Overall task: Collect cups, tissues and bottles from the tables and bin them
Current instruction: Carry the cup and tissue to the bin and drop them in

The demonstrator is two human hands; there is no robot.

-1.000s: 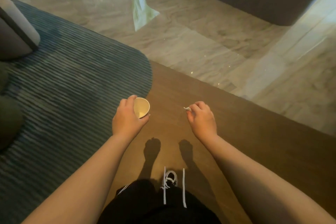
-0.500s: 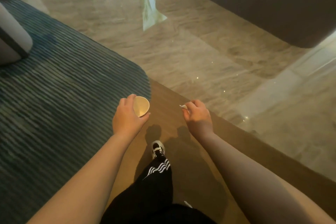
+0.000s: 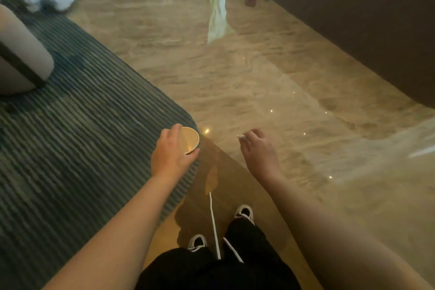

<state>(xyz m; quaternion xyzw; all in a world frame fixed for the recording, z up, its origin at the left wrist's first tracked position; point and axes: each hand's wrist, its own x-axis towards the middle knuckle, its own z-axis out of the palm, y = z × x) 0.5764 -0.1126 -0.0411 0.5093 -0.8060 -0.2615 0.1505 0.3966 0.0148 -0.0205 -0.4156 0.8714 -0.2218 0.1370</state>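
My left hand (image 3: 170,153) grips a small paper cup (image 3: 189,139), tilted so its open mouth faces me; the inside looks empty. My right hand (image 3: 257,150) is closed, pinching a small white scrap of tissue (image 3: 240,137) at its fingertips. Both hands are held out in front of me at waist height, above the floor. No bin shows in the view.
A dark striped rug (image 3: 77,139) covers the floor on the left, with a pale upholstered seat (image 3: 21,59) on it. Polished marble floor (image 3: 259,73) stretches ahead. A dark counter or wall base (image 3: 364,19) runs along the right. My feet (image 3: 244,212) are below.
I have walked forward: the rug's rounded corner and the marble floor have come closer, and the seat on the left moved nearer. Both hands keep their hold.
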